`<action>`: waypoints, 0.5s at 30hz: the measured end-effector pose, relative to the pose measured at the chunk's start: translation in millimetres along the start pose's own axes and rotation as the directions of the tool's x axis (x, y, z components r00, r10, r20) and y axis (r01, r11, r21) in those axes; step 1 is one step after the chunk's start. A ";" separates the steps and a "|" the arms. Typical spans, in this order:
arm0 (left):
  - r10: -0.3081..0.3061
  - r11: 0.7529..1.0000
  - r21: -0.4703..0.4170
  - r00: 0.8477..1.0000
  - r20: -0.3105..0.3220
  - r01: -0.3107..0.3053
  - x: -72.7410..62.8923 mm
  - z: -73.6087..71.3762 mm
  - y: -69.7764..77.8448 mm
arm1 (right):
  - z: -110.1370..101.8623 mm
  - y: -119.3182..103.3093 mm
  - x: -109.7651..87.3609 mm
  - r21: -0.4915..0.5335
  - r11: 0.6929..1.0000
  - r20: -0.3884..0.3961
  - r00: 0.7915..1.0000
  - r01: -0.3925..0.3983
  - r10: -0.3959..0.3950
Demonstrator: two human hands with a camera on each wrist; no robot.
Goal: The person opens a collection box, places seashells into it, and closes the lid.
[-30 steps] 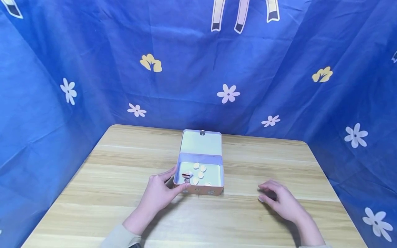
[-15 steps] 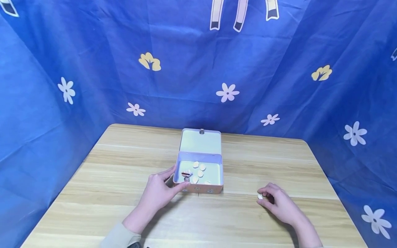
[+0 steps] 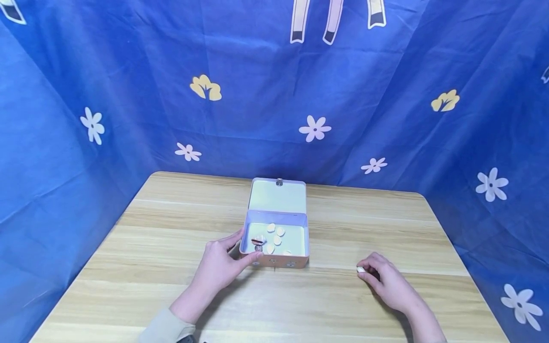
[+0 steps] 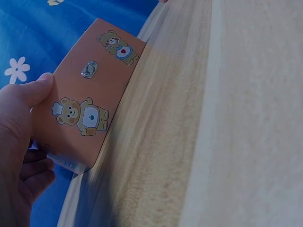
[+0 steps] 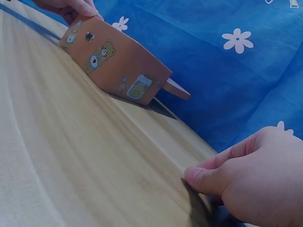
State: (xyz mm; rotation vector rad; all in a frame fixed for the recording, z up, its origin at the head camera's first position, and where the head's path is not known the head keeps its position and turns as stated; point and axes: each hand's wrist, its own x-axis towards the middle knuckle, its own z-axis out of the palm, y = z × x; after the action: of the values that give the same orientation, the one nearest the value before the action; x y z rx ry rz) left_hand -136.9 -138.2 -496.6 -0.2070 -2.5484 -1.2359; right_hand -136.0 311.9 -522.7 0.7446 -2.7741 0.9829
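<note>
An orange tin box with bear pictures stands on the table in the middle of the head view, its lid tipped back. Inside lie several small white shells, a larger brown-and-white striped shell and a small dark piece. My left hand grips the box's near left corner, thumb on the front and fingers along the side. To the right of the box, my right hand pinches a small white shell between thumb and fingertips, low over the table. The right wrist view hides that shell behind the fingers.
The wooden table has rounded far corners. A blue cloth printed with flowers hangs behind it and on both sides. A metal clasp sits on the lid's far edge.
My right fingertips were apart one second ago; a white shell then showed between them, and now they pinch it. The left hand and the box have stayed in place.
</note>
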 end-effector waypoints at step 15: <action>0.013 1.000 0.007 1.000 -0.007 -0.013 -0.3 0.7 -0.8 | -19.2 -8.5 22.7 0.048 0.999 0.016 1.000 0.021 -0.022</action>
State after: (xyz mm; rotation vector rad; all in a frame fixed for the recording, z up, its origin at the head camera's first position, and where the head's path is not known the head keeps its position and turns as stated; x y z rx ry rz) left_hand -136.9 -138.1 -497.7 -0.2169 -2.5404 -1.2212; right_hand -153.0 308.6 -497.0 0.7906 -2.7593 1.0468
